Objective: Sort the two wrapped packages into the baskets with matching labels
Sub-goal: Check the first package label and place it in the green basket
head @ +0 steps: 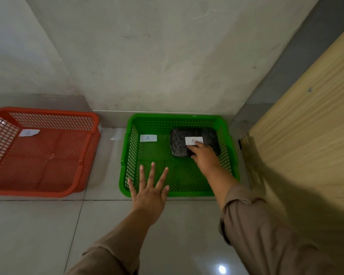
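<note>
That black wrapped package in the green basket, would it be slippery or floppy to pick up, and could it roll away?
The black wrapped package lies flat with rounded corners, so it probably would not roll. It keeps a firm block shape under the right hand, so it is likely stiff rather than floppy. Its wrap looks glossy and crinkled, so it may be a little slippery.

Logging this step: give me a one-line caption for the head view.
Right hand sets black wrapped package in green basket labelled A; left hand spread open.
</note>
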The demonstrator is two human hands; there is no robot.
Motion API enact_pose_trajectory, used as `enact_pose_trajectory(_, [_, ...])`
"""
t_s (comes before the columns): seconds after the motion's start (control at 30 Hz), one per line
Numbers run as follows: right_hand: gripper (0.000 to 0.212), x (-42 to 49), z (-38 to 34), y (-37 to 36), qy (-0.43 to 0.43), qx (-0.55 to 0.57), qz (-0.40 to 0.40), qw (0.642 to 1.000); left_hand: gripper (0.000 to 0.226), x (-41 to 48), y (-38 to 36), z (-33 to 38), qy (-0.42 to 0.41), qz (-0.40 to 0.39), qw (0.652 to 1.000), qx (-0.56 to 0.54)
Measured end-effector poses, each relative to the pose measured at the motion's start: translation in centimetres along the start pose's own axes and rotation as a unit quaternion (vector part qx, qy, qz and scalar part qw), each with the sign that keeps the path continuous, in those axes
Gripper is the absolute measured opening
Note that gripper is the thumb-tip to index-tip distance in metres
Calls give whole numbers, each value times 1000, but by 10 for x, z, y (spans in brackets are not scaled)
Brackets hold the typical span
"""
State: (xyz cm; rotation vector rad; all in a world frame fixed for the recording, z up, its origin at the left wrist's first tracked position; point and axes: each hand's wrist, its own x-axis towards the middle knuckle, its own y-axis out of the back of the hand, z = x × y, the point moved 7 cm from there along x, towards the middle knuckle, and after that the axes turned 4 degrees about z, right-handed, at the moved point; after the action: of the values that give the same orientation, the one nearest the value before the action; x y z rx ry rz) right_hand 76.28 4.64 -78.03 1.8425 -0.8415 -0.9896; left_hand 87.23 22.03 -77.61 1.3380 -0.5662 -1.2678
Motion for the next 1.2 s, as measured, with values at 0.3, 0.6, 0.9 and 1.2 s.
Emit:
enact_pose_trajectory(0.3, [44,0,-3,6,-19,-8,0,1000,51,0,0,-1,1,-1,1000,-7])
enact_pose_trajectory(0.6, [48,-11,-22,20,-6,-35,40,999,55,4,3,-2,12,-45,997,-65])
enact_pose_trajectory(0.9, [52,-85,-99,146,-8,48,109,993,52,-35,197,7,55,87,982,-159])
enact_pose_trajectory(1.2, [55,-219,-205,391,10,49,138,989,52,-154,476,76,-3,130,989,-73])
